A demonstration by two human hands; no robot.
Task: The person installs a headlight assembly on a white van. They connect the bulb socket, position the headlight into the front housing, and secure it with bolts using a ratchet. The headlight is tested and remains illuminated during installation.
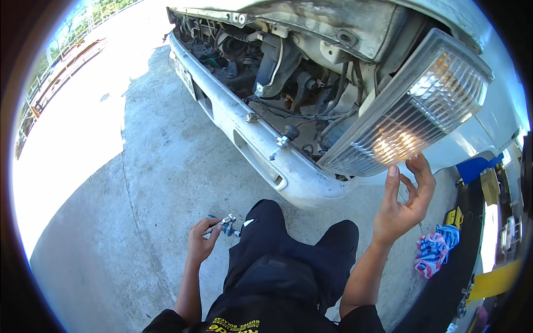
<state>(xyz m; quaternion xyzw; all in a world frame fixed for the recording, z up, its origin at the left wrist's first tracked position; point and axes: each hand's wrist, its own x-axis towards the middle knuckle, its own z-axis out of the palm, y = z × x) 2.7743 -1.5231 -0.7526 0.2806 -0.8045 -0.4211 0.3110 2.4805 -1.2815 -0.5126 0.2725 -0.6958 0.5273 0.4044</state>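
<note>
My right hand [404,203] is raised with its fingers apart, fingertips touching the lower edge of a ribbed clear corner lamp [408,111] on a white vehicle's front. My left hand [202,240] is low beside my left knee, closed on a small metal tool with a blue part [226,225]. A white bumper [244,125] runs across below the bare engine bay, where hoses and wires show. A bulb socket on a wire [284,139] hangs over the bumper's top.
I squat on grey concrete [139,183] in dark trousers. A striped cloth [436,250] lies on the ground at the right, next to a small yellow box [454,217] and a blue object [474,166]. A railing [61,72] runs at the far left.
</note>
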